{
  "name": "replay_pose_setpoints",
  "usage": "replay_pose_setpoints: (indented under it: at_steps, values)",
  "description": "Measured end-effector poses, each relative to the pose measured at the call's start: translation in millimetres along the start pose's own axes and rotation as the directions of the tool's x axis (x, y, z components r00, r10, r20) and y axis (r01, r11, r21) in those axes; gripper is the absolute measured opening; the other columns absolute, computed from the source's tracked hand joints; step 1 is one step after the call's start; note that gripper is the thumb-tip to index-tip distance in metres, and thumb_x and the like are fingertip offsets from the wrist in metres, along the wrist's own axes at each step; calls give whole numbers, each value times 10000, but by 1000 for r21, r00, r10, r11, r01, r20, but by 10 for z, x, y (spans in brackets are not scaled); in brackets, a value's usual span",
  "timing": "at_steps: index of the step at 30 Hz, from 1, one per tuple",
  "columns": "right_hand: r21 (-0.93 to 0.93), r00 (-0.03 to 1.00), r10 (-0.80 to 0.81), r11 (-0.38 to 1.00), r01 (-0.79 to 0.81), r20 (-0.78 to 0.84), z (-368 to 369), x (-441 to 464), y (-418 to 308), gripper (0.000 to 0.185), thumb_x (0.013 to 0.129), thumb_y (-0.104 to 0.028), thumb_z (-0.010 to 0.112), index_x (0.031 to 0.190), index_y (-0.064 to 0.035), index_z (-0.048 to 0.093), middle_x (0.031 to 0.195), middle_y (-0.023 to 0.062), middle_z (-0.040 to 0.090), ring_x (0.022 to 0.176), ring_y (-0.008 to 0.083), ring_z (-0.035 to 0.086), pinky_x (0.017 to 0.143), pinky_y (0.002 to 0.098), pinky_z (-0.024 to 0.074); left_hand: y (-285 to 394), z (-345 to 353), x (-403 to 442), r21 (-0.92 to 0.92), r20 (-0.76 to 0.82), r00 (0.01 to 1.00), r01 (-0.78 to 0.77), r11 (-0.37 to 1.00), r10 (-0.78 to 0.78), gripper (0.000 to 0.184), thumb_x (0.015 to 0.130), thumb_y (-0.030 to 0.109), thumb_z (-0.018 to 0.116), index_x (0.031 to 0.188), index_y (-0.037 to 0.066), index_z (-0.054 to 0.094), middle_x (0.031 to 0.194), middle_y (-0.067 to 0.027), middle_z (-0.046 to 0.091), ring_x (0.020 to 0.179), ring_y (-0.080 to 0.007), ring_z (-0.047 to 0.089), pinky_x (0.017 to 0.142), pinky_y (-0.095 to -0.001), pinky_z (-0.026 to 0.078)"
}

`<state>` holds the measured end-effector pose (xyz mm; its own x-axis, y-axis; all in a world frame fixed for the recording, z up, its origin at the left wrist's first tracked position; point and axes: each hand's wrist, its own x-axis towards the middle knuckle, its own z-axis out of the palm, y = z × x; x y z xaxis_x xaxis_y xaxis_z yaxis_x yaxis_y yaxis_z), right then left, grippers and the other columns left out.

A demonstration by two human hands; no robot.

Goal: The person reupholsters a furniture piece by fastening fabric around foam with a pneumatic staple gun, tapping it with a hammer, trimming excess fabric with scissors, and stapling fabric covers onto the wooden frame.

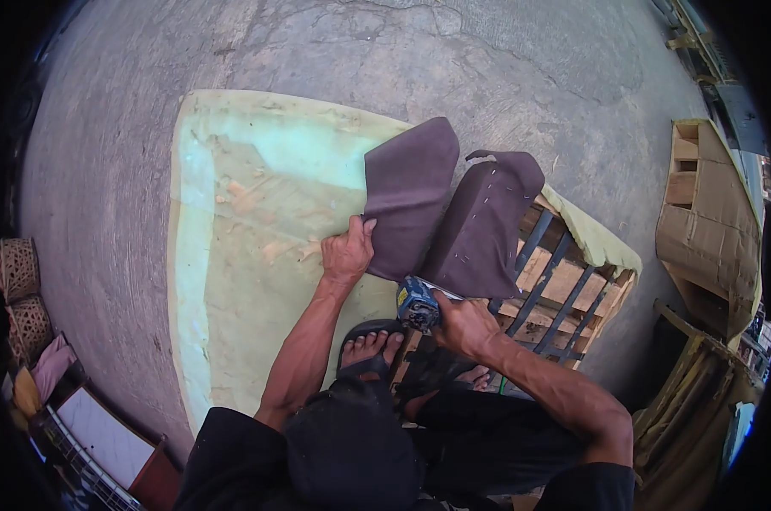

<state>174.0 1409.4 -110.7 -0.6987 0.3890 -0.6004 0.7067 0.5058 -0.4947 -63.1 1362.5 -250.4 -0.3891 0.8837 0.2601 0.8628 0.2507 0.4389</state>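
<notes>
My left hand (348, 252) pinches the left edge of a dark purple-brown fabric piece (409, 200), which is spread toward the top. In my right hand (464, 325) is a blue power tool (418, 304), held against the lower edge of the fabric. Beside that piece, a fabric-covered block (485, 226) with a line of small pale marks rests on a wooden frame (564, 281) with black straps across it. Under the loose fabric lies a large pale green-yellow foam sheet (257, 204).
My sandalled foot (370, 351) stands on the foam's lower edge. Woven baskets (19, 268) and a white-topped box (104, 430) are at the left. At the right stand a cardboard-covered wooden frame (709, 213) and brown folded material (692, 417). The floor is grey concrete (104, 170).
</notes>
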Motion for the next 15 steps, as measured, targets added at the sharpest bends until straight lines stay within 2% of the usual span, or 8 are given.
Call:
replay_pose_setpoints:
  at_steps: [3, 5, 10, 12, 15]
  values:
    - [-16, 999, -4, 1000, 3, -48, 2, 129, 10, 569, 800, -246, 679, 1284, -3, 505, 743, 273, 666, 746, 455, 672, 733, 522, 539, 16, -33, 29, -58, 34, 998, 53, 997, -51, 284, 976, 272, 601, 777, 89, 512, 485, -118, 552, 427, -338, 578, 429, -464, 441]
    - [-30, 999, 38, 999, -37, 38, -69, 180, -33, 457, 824, -214, 657, 1209, -8, 521, 767, 271, 675, 747, 473, 667, 742, 533, 540, -8, -61, 83, -88, 37, 998, 49, 995, -46, 281, 974, 262, 603, 774, 88, 510, 485, -119, 550, 430, -343, 577, 430, -463, 444]
    - [-37, 997, 64, 997, -62, 53, -49, 177, -113, 432, 840, -207, 625, 1196, 15, 518, 759, 279, 672, 745, 478, 666, 755, 536, 535, 7, -51, 49, -133, 43, 999, 30, 991, -25, 230, 983, 206, 594, 824, 59, 518, 455, -130, 503, 415, -348, 558, 408, -449, 409]
    - [-35, 995, 77, 997, -75, 56, -17, 193, -112, 430, 846, -204, 611, 1197, 24, 515, 760, 279, 672, 747, 478, 667, 763, 535, 534, 4, -58, 65, -135, 55, 997, 57, 989, -50, 268, 969, 239, 611, 773, 85, 512, 474, -120, 536, 433, -361, 566, 433, -467, 446]
    - [-58, 992, 108, 993, -104, 71, -4, 190, -100, 412, 852, -200, 589, 1186, 28, 512, 759, 277, 674, 754, 478, 670, 771, 536, 531, 16, -93, 82, -151, 73, 996, 65, 986, -54, 260, 969, 239, 612, 779, 88, 518, 465, -119, 531, 433, -359, 570, 435, -468, 449]
